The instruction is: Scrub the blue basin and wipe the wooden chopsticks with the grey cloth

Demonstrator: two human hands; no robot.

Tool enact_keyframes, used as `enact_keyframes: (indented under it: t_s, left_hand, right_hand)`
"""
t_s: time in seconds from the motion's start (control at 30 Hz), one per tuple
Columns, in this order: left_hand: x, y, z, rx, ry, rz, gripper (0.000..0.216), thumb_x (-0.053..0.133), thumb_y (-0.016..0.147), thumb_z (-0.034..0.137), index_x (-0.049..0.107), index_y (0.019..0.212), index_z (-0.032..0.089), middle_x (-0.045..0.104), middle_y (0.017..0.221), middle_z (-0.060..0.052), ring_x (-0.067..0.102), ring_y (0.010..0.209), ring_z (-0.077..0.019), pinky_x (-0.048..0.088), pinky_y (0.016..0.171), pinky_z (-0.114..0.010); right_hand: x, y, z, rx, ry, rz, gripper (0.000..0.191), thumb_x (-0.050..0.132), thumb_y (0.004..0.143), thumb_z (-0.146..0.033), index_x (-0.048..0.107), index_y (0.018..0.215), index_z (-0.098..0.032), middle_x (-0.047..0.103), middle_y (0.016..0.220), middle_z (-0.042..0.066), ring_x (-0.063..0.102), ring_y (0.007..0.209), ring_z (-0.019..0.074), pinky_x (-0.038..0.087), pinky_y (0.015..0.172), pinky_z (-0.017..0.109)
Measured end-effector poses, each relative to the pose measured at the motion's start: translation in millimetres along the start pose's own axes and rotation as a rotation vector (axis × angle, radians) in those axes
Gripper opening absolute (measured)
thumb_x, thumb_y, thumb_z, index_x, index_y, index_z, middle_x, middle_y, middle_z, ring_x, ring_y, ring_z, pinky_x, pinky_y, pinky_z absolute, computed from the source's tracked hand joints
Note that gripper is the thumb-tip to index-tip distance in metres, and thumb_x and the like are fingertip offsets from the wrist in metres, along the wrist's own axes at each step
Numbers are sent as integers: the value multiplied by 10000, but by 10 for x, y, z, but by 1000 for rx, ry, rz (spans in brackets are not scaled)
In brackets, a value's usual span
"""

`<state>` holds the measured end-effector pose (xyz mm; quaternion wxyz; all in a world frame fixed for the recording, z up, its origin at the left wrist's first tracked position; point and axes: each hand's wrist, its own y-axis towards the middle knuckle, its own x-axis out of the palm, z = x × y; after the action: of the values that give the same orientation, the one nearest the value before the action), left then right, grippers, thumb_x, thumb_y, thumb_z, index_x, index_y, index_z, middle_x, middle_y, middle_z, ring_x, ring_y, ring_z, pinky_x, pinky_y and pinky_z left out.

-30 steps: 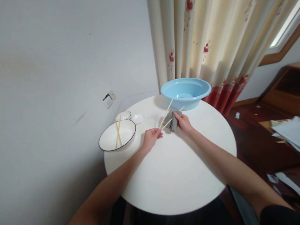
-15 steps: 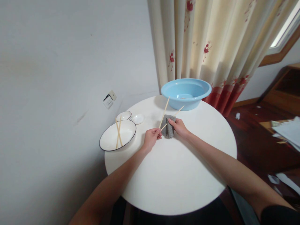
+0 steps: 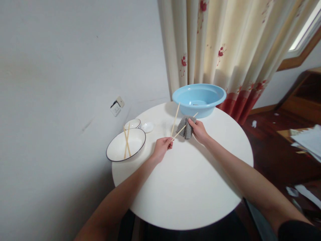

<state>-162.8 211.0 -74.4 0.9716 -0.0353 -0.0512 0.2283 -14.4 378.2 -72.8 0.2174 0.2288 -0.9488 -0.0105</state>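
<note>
My left hand [image 3: 162, 148] pinches the near ends of a pair of wooden chopsticks [image 3: 176, 118], which fan out away from me above the round white table [image 3: 185, 187]. My right hand [image 3: 199, 129] is closed on a folded grey cloth [image 3: 185, 126], wrapped around one of the two chopsticks about halfway along it. Just beyond the cloth stands a light blue plastic basin [image 3: 199, 98].
At the table's left edge sits a white bowl with a dark rim [image 3: 117, 154] holding another pair of chopsticks [image 3: 126, 141], with a small bowl [image 3: 132, 124] and a little white dish [image 3: 147, 127] behind it. A flowered curtain [image 3: 225, 43] hangs behind the basin. Papers lie at the right.
My right hand slid the grey cloth along the chopstick toward my left hand, then back out toward the basin. The left hand stayed put with the chopsticks.
</note>
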Motion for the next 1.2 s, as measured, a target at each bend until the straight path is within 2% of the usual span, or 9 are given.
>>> enact_keyframes:
  t_s: [0.2,0.33,0.47,0.63,0.77,0.97,1.2]
  left_hand:
    - [-32,1,-22,-2,17,-21,546,856,639,608,740,805,101,610,633,-3,518,566,-82,400,581,-241]
    - [-42,-1,-30,8,37,-25,521,861,644,599,737,780,111,645,653,-19,550,567,-89,420,583,-244]
    - [-40,-5,-29,19,61,-28,504,868,647,593,739,741,115,711,713,-68,599,600,-108,457,609,-254]
    - [-40,6,-51,23,57,-6,524,878,637,607,754,784,120,760,782,-112,656,650,-145,496,642,-276]
    - [-35,20,-69,39,66,4,533,870,654,620,758,816,124,776,810,-126,680,673,-163,515,657,-289]
    - [-2,16,-44,56,64,16,546,866,657,639,755,817,129,776,795,-113,684,668,-161,522,660,-287]
    - [40,-19,23,49,42,6,539,892,655,596,756,862,117,776,793,-109,681,656,-157,539,676,-297]
  right_hand:
    - [-147,139,-132,-47,100,104,560,896,613,-647,727,877,-184,767,835,39,704,845,219,562,803,338]
    - [-201,190,-147,-90,128,166,504,885,665,-603,722,886,-181,774,843,52,722,887,236,577,810,346]
    - [-178,185,-129,-88,167,205,431,868,714,-553,713,887,-190,781,864,55,731,899,239,592,802,347]
    - [-95,133,-84,-32,215,213,412,853,731,-544,708,913,-205,791,919,57,731,920,235,597,797,339]
    - [-14,50,-6,34,171,143,483,872,670,-609,713,875,-201,786,875,54,717,871,229,576,767,326]
    - [128,-137,174,119,13,-19,613,884,557,-721,723,780,-174,745,746,47,629,692,184,509,652,297]
    - [221,-297,211,127,-167,-139,648,829,605,-768,734,743,-142,725,701,52,565,612,151,439,585,287]
